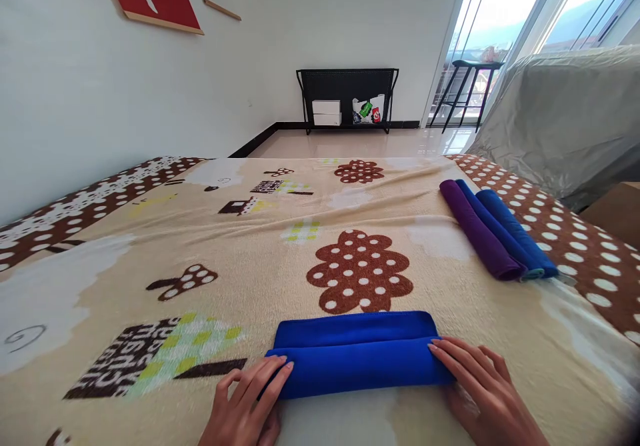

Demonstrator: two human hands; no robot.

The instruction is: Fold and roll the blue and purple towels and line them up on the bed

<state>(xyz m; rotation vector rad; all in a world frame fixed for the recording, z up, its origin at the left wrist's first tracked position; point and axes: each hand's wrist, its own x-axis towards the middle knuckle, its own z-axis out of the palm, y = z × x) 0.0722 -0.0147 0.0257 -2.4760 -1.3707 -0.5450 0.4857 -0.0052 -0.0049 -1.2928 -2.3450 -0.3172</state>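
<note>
A blue towel [360, 366], mostly rolled up, lies crosswise on the patterned blanket close to me. A short flat flap of it extends beyond the roll on the far side. My left hand [249, 399] grips the roll's left end, fingers on top and the thumb hidden. At the right end, my right hand [483, 389] holds the roll the same way, its fingertips over the top edge. Off to the right lie a purple rolled towel [477, 229] and two blue rolled towels [515, 229], side by side.
The cream blanket [240, 253] with brown dotted borders covers the bed. Beyond its far edge, a black rack [347, 96] holds white boxes and a bag. A covered piece of furniture [565, 113] and a stool [467, 86] stand at the right. A cardboard box [617, 213] sits beside the bed.
</note>
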